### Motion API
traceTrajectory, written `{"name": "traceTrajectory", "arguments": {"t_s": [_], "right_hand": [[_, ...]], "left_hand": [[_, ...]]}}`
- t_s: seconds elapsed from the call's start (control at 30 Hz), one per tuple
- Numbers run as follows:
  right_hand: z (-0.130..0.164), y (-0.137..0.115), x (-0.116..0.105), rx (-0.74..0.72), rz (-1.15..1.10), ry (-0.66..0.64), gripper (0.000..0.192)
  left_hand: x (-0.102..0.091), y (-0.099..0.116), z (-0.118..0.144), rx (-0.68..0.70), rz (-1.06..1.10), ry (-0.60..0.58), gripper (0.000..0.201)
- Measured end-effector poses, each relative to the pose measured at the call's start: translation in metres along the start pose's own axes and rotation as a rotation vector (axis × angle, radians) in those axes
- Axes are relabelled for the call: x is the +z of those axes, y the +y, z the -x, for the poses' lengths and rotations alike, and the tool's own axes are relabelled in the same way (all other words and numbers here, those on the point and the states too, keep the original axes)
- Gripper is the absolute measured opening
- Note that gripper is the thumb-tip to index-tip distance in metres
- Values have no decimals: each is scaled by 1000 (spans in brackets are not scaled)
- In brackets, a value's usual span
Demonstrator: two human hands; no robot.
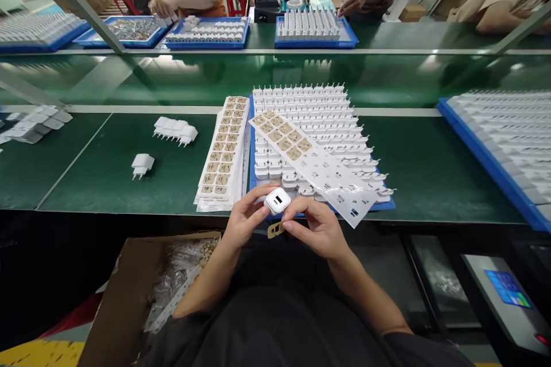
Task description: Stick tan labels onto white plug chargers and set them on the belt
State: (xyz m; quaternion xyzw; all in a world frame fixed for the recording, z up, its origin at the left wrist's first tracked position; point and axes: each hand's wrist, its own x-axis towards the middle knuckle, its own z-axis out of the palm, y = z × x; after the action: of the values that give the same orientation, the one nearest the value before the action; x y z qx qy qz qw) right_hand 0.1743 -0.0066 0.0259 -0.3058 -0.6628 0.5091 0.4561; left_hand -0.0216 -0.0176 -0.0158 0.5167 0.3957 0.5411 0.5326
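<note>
My left hand (247, 215) is closed on a white charger (278, 200), its face with the dark port slots turned up toward me. Between the thumb and finger of my right hand (316, 226) is a small tan sticker (275, 230) with cut-outs, just below the charger. Beyond my hands, a blue tray (387, 204) carries rows of white chargers (310, 97) with their pins showing. Across those chargers lies a sticker sheet (336, 178), tan stickers on its far part and bare backing nearer me. A stack of sticker sheets (221, 155) lies left of the tray.
Loose chargers (174, 130) and a single charger (142, 165) lie on the green bench at left. Another blue tray of chargers (495, 143) stands at right. Below left is a cardboard box (124, 292) with plastic scraps. Co-workers sit across the conveyor (193, 77).
</note>
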Motion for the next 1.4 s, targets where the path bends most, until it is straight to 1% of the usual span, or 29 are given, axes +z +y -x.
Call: {"name": "traceTrajectory", "arguments": {"t_s": [0.07, 0.1, 0.17, 0.27, 0.3, 0.4, 0.47, 0.6, 0.77, 1.13, 1.4], "right_hand": [[0, 0, 1, 7, -10, -2, 10], [0, 0, 1, 7, -16, -8, 9], [-1, -3, 1, 9, -29, -35, 7], [-1, -7, -2, 42, -39, -54, 7], [-1, -8, -4, 57, -35, -30, 8], [-4, -10, -10, 84, -4, 82, 7], [-7, -12, -13, 90, 8, 105, 6], [-11, -15, -14, 107, 0, 78, 2], [-13, -17, -13, 111, -6, 76, 3], [-10, -19, -14, 113, 11, 72, 3], [-13, -21, -8, 108, 86, 109, 5]], "left_hand": [[-3, 0, 1, 56, -79, -50, 42], [-4, -1, 2, 76, -115, -56, 46], [-4, -1, 4, 100, -190, -25, 52], [-3, 0, 7, 150, -329, 32, 51], [-2, 2, 8, 184, -373, 27, 50], [0, 10, 8, 291, -486, -39, 52], [2, 16, 6, 348, -532, -70, 54], [4, 21, 3, 399, -544, -87, 53], [3, 20, 2, 438, -522, -104, 53], [3, 20, 1, 444, -550, -113, 51], [4, 21, 0, 466, -563, -121, 52]]}}
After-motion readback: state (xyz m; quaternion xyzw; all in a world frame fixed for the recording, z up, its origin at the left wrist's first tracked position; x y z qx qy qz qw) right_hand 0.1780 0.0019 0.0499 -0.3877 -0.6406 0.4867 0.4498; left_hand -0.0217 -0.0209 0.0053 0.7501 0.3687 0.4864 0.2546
